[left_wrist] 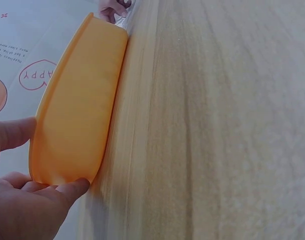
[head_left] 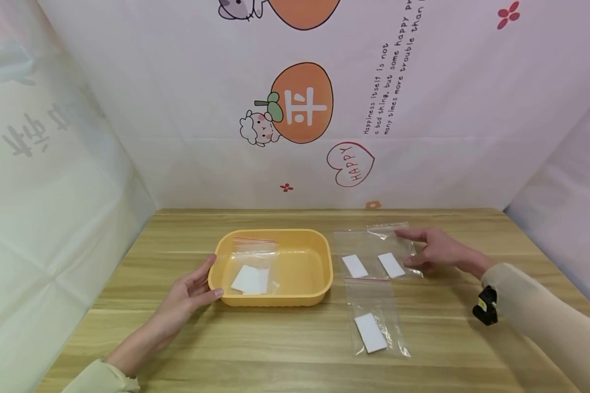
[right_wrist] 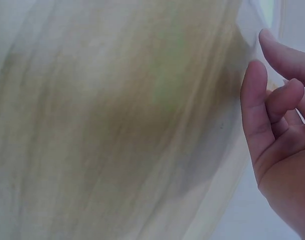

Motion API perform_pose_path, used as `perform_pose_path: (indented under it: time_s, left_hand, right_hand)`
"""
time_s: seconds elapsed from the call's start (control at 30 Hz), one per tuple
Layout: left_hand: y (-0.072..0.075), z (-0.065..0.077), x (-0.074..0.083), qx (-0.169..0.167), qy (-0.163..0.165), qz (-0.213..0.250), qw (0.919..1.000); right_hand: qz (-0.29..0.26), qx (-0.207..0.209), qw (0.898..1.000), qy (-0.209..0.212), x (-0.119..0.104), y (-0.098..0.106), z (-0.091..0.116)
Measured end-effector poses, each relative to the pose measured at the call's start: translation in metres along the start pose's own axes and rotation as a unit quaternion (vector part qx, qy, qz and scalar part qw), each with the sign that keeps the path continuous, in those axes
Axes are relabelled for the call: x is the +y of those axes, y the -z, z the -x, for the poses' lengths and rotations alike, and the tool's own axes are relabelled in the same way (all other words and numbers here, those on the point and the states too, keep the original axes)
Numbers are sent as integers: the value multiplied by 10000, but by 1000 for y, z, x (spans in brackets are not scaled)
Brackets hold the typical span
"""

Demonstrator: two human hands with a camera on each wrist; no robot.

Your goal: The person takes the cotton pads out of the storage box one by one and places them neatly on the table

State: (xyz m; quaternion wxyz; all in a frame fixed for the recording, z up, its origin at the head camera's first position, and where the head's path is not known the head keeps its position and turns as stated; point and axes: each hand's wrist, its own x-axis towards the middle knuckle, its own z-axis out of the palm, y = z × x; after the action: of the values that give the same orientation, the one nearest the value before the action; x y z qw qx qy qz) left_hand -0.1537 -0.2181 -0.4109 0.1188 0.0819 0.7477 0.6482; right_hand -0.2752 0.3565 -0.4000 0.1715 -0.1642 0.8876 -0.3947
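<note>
My left hand grips the left end of a yellow plastic basin, thumb and fingertips at its rim and end wall. Inside the basin lies a clear zip bag holding white flat pieces. To the right, another clear zip bag lies flat with two white rectangular pieces in it. My right hand touches that bag's right side, its index finger by the top corner. In the right wrist view, the right hand has its fingers spread at the plastic.
Below the wide bag, a narrower zip bag with one white piece lies on the wooden table. A printed cloth backdrop rises behind the table. My right wrist wears a black band.
</note>
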Motion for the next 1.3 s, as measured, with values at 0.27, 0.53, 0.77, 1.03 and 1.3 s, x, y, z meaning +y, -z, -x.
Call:
perform_pose_path:
  time_s: [0.27, 0.53, 0.77, 1.03, 1.3]
  left_hand:
    - [0, 0, 0, 21, -19, -45, 10000]
    - [0, -1, 0, 38, 13, -5, 10000]
    - [1, 0, -1, 44, 63, 5, 10000]
    - [0, 2, -1, 62, 53, -18, 10000]
    - [1, 1, -1, -10, -34, -1, 10000]
  right_hand:
    - [460, 182, 9988, 30, 3, -4, 0]
    - [652, -24, 9978, 123, 0, -2, -4]
    - [728, 67, 9973, -13, -3, 0, -6]
    - [666, 421, 9967, 167, -19, -4, 0]
    - [1169, 864, 9893, 154, -67, -17, 3]
